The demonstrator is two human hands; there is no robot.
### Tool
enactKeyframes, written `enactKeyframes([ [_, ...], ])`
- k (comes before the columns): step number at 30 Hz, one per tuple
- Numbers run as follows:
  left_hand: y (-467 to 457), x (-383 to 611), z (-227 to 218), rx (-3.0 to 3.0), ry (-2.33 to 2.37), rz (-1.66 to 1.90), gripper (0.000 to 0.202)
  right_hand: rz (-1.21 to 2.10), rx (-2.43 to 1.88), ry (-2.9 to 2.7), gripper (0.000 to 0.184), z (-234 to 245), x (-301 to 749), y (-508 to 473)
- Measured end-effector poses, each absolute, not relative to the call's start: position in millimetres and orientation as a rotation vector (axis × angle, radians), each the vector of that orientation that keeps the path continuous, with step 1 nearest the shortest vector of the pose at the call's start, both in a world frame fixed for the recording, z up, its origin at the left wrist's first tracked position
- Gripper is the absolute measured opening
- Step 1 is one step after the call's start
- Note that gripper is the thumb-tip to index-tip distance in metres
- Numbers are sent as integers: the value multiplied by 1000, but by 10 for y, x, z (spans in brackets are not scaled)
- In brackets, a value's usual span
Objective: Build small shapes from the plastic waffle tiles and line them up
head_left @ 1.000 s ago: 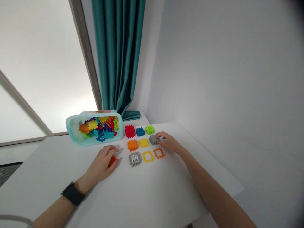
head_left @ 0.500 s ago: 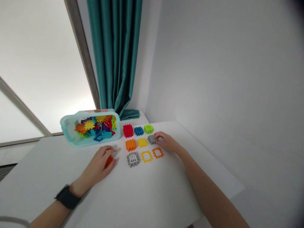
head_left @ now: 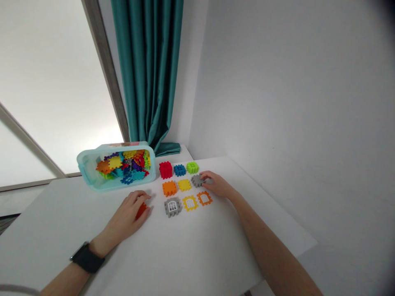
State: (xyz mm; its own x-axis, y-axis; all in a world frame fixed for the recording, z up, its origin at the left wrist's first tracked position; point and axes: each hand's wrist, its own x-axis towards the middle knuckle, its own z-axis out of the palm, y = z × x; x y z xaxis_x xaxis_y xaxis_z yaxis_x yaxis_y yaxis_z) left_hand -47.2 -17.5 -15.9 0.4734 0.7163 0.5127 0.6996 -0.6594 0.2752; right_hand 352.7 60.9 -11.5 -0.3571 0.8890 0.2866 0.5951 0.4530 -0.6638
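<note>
My left hand [head_left: 131,211], with a dark watch on its wrist, curls around an orange-red interlocking building tile [head_left: 141,210] on the table. Fingers hide part of that tile. At the right end of the middle row, my right hand [head_left: 214,183] grips the edge of a grey building tile [head_left: 196,181] between thumb and fingers. Left of it lie a yellow tile [head_left: 184,185] and an orange stack [head_left: 169,188]. The front row has a grey window tile [head_left: 173,206], a yellow window tile [head_left: 190,203] and an orange window tile [head_left: 204,198].
Behind are a red stack [head_left: 166,169], blue pieces [head_left: 179,170] and green pieces [head_left: 192,167]. A light-blue bin [head_left: 89,174] of mixed tiles lies on its side at back left. Beyond the white table [head_left: 173,255] hang a teal curtain [head_left: 145,74] and a wall [head_left: 277,102] at right.
</note>
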Motion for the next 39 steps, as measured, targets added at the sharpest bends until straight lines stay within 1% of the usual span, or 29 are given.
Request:
enactKeyframes([
  [14, -179, -465, -163, 2701, 1308, 871, 27, 595, -1227, -2060, 25, -124, 3519, 597],
  [24, -178, -478, -178, 2738, 1306, 859, 27, 550, -1169, -2060, 19, -120, 3525, 493],
  [29, -192, -464, -163, 2723, 1297, 874, 26, 484, -1164, -2052, 22, -67, 3478, 411],
  [34, -215, -458, -129, 2702, 1295, 824, 24, 308, -1108, -2082, 22, 58, 3297, 324],
  [36, -230, -487, -103, 2704, 1251, 753, 27, 267, -1074, -2119, 21, 111, 3181, 280],
  [39, -253, -578, -66, 2704, 1186, 673, 40, 225, -1021, -2183, 20, 176, 2964, 201],
])
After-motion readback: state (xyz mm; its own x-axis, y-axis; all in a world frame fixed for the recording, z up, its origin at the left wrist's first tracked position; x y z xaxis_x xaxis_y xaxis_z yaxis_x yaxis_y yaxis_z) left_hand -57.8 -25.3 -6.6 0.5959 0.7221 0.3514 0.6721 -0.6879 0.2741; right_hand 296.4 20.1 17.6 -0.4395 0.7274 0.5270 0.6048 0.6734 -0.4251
